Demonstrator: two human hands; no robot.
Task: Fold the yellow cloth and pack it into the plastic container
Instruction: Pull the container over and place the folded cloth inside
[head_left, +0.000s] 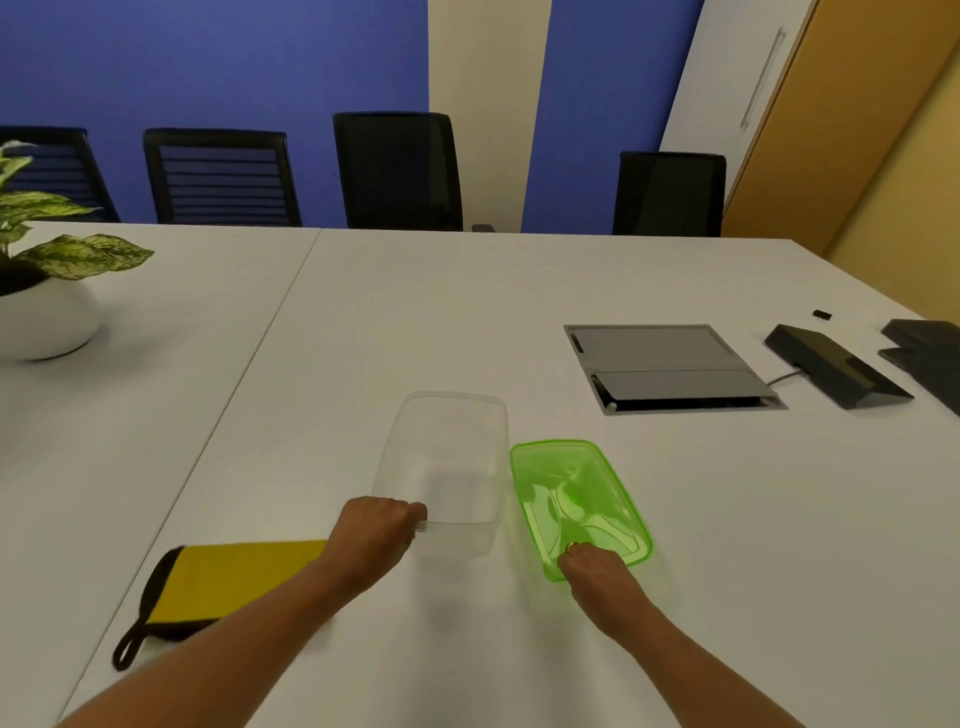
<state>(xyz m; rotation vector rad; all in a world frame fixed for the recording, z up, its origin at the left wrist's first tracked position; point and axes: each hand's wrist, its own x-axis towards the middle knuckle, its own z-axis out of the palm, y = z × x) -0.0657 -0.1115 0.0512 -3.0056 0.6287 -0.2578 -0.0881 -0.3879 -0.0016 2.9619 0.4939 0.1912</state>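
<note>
Open clear container, green lid and yellow cloth on white table, both hands engaged.

Left hand (382, 525): curled closed on the near-left corner rim of the clear plastic container (457, 441), which stands open and empty. Right hand (589, 566): fingers closed on the near end of the green lid (576, 499), lying flat just right of the container. Yellow cloth (228, 577): black-edged with hanging loop, flat on the table (415, 312), left of the container, partly under the left forearm.
</note>
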